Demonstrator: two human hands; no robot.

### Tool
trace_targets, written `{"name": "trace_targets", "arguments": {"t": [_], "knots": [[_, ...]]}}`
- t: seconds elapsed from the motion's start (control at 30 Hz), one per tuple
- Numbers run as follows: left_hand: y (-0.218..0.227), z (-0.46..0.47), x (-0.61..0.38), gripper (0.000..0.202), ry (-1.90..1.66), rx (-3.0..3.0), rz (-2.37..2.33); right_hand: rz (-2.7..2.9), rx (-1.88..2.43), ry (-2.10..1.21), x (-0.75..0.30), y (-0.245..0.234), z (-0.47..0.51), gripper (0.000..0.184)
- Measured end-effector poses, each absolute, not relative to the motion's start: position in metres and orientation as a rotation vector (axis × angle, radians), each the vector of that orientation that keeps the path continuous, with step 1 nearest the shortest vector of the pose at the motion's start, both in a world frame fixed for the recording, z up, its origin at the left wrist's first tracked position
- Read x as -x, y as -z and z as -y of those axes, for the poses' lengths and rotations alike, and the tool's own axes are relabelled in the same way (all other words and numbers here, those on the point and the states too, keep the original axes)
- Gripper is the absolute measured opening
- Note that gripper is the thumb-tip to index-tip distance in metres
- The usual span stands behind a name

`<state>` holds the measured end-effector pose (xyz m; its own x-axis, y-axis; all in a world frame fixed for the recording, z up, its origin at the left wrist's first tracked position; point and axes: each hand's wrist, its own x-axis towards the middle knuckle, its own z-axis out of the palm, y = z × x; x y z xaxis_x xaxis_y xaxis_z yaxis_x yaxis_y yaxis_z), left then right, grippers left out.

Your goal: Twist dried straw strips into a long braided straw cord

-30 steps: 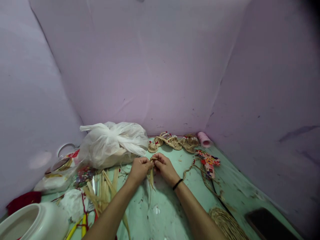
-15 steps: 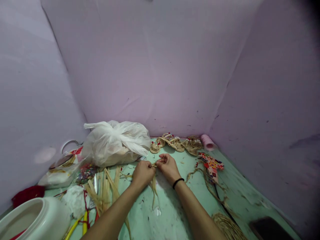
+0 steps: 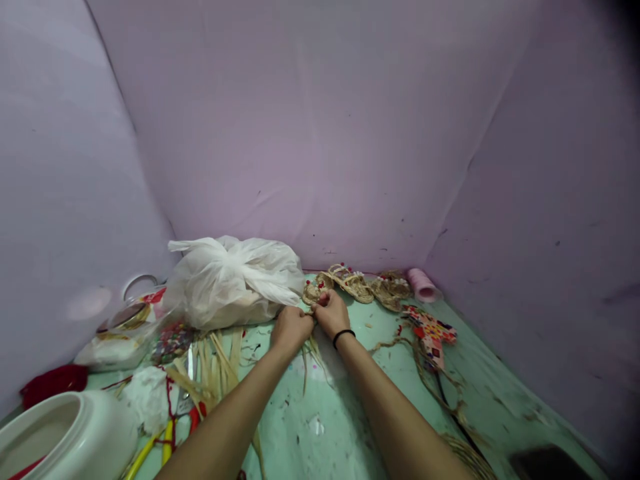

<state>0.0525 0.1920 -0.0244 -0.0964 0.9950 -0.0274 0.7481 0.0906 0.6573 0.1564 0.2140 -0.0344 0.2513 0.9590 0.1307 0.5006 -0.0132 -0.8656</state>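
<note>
Both my hands meet above the middle of the green surface. My left hand (image 3: 293, 330) is closed, its fingers pinching a bundle of straw-coloured fibre strips (image 3: 313, 350) whose loose ends hang below. My right hand (image 3: 331, 315) is closed on the same strips from the other side, thumb and fingertips together, a black band round the wrist. The exact spot being pinched is small and partly hidden by the fingers. Just behind the hands lie small woven straw sandals (image 3: 357, 288) with red and white beads. More flat fibre strips (image 3: 213, 360) lie beside my left forearm.
A tied white plastic bag (image 3: 235, 287) stands at back left. Scissors (image 3: 190, 373), yellow-handled pliers (image 3: 167, 440) and a white pot (image 3: 100, 433) are at left. To the right are a pink thread spool (image 3: 423, 285), a patterned glue gun (image 3: 431, 330), and coiled cord (image 3: 467, 457).
Both hands have moved slightly up and away from me with the fibre strips. The loose ends now hang more spread out. The view has shifted a little.
</note>
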Motion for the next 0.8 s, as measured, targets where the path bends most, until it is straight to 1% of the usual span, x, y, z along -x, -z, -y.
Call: {"name": "trace_targets", "arguments": {"t": [0.1, 0.27, 0.33, 0.47, 0.63, 0.7, 0.8], "knots": [[0.03, -0.199, -0.052, 0.019, -0.688, -1.681, -1.892, 1.348, 1.655, -0.69, -0.156, 0.038, -0.222, 0.013], [0.031, -0.201, -0.052, 0.016, -0.667, -1.664, -1.928, 1.446, 1.743, -0.646, -0.157, 0.032, -0.225, 0.007], [0.028, -0.198, -0.051, 0.015, -0.634, -1.699, -1.929, 1.496, 1.753, -0.661, -0.159, 0.03, -0.223, 0.008], [0.024, -0.192, -0.051, 0.017, -0.604, -1.75, -1.904, 1.541, 1.651, -0.739, -0.163, 0.033, -0.219, 0.002], [0.029, -0.195, -0.049, 0.018, -0.622, -1.774, -1.896, 1.611, 1.597, -0.774, -0.166, 0.031, -0.211, 0.002], [0.035, -0.198, -0.047, 0.017, -0.63, -1.757, -1.883, 1.627, 1.601, -0.766, -0.167, 0.03, -0.206, 0.006], [0.042, -0.203, -0.046, 0.016, -0.654, -1.733, -1.842, 1.611, 1.569, -0.781, -0.167, 0.031, -0.198, 0.016]]}}
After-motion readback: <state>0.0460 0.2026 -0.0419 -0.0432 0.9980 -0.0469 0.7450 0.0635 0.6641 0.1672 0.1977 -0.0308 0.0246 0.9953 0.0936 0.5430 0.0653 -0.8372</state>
